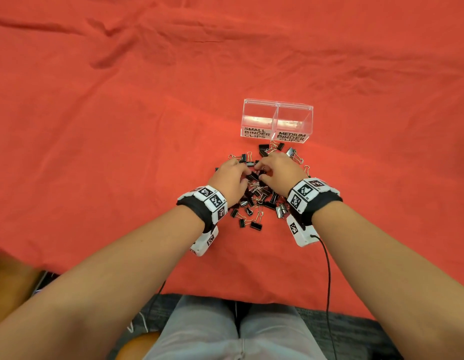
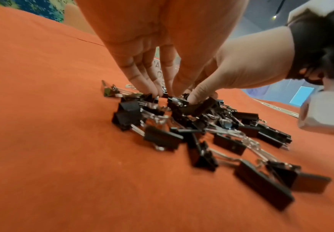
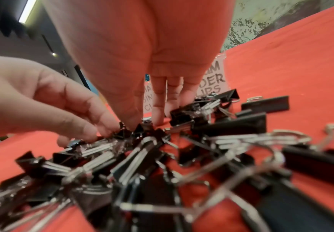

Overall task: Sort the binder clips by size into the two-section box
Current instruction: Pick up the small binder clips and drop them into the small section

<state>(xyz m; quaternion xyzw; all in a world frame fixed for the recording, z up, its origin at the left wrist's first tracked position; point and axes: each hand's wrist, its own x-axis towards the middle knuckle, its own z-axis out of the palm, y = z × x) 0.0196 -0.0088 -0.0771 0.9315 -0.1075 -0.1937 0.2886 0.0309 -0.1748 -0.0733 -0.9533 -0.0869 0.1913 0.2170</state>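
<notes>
Black binder clips (image 1: 254,201) heaped, left hand (image 1: 229,178) and right hand (image 1: 280,170) fingertips touching them, grip unclear

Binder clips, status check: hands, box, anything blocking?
Left hand and right hand both fingertips-down in the pile of black metal binder clips; grip unclear. Clear two-section plastic box empty. Nothing blocking.
</notes>
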